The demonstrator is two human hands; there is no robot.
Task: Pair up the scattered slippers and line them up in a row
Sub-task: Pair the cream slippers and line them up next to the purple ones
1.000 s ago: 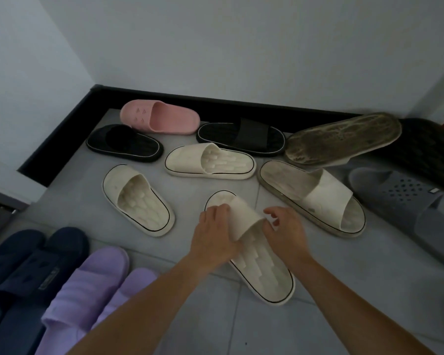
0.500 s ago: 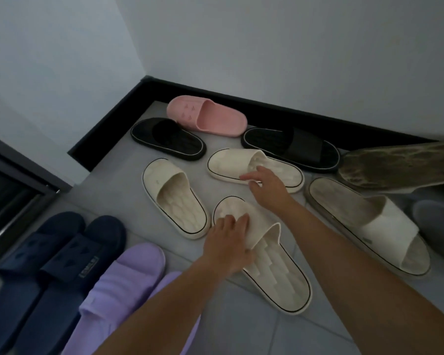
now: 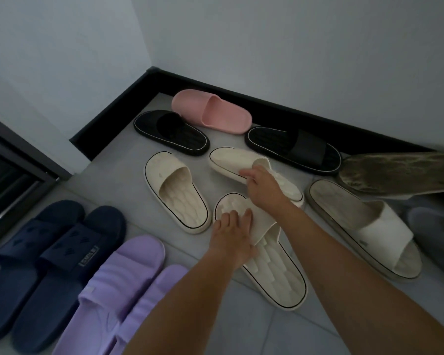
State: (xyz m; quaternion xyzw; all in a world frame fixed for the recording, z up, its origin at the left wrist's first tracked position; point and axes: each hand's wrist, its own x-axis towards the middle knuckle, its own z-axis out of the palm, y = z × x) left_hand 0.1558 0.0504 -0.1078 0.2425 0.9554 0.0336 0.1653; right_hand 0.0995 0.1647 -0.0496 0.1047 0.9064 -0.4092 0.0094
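Your left hand lies spread on the strap of the near cream slipper; whether it grips, I cannot tell. Your right hand clasps the side edge of the far cream slipper. A third cream slipper sits just left. Bare floor shows between your forearms.

Left hand gripped the strap of the near cream slipper, right hand clasped the far cream slipper, third cream slipper lay just left, navy pair and lilac pair sat at lower left.
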